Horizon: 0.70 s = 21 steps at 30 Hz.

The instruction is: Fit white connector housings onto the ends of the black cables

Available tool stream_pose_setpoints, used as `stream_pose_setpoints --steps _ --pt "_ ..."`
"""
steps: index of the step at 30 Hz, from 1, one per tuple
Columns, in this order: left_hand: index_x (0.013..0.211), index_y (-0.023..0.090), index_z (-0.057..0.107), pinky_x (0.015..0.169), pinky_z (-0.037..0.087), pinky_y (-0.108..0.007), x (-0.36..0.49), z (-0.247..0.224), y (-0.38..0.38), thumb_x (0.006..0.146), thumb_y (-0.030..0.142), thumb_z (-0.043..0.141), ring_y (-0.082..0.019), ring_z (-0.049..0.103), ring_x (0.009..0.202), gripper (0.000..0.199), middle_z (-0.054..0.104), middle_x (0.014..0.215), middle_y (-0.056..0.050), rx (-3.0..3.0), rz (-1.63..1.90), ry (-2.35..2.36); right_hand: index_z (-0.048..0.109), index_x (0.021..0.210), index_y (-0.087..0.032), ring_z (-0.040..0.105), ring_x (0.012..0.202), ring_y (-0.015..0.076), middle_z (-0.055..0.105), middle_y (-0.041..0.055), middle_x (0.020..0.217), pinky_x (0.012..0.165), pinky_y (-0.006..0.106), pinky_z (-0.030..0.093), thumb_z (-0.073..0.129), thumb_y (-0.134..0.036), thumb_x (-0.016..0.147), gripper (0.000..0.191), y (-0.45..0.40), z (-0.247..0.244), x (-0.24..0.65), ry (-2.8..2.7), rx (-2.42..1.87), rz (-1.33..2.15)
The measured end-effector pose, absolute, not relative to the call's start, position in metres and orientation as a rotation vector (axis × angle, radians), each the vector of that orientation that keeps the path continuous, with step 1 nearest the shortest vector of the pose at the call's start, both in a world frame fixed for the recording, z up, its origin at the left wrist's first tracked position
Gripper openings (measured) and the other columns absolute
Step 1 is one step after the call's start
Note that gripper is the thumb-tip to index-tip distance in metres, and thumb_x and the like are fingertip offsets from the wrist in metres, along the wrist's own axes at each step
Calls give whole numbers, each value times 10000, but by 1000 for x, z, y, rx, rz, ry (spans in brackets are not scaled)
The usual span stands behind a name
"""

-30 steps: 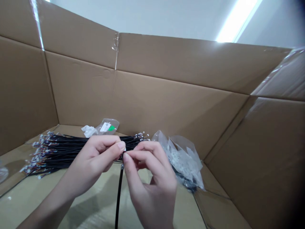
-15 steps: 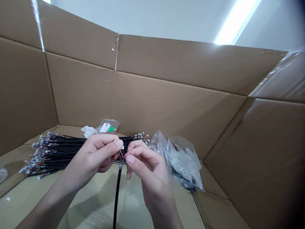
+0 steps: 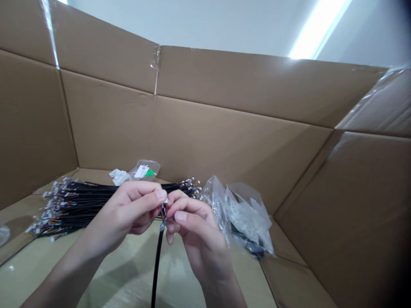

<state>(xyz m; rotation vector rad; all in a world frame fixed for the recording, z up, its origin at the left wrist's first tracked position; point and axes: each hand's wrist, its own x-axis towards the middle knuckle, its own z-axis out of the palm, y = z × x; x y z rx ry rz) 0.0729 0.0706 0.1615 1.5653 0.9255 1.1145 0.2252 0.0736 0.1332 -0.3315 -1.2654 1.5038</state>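
My left hand [image 3: 136,207] is closed, with thumb and forefinger pinching a small white connector [image 3: 165,200]. Thin coloured wires [image 3: 163,211] run from there down into the end of a black cable [image 3: 156,265], which hangs toward the bottom of the view. Close against the wires on the other side is my right hand [image 3: 197,233], its fingers bent and the forefinger tip beside the connector. Its thumb lies near the forefinger; anything pinched there is too small to make out.
A large pile of black cables [image 3: 86,201] with white connectors lies behind my hands to the left. Clear plastic bags with small white parts [image 3: 247,214] sit to the right. A labelled plastic bag [image 3: 144,170] rests at the back. Tall cardboard walls [image 3: 224,137] surround the surface.
My right fingertips have moved slightly left, up against the wires and connector; the red wire strand seen stretched toward them earlier no longer shows there. My left hand has hardly moved.
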Motion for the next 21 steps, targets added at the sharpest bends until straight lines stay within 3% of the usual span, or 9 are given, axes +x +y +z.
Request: stream_pose_setpoints --steps 8,13,21 --pt "639 128 473 397 175 -134 72 161 70 823 547 567 -17 227 408 467 220 441 69 1531 1117 902 687 633 -160 519 605 72 512 26 878 458 176 448 769 -287 721 174 73 132 220 -1257 -433 1418" --pt "603 131 412 359 129 -106 69 155 68 815 541 608 16 134 373 501 183 436 92 1378 1063 752 605 563 -146 545 678 82 528 26 801 543 153 484 691 -205 748 212 64 140 219 -1385 -559 967" --pt "593 115 422 361 141 -81 69 153 68 807 529 655 26 152 377 521 211 445 89 1338 1092 683 599 616 -135 556 650 54 548 5 755 549 119 485 613 -90 757 149 52 145 214 -1489 -661 495"
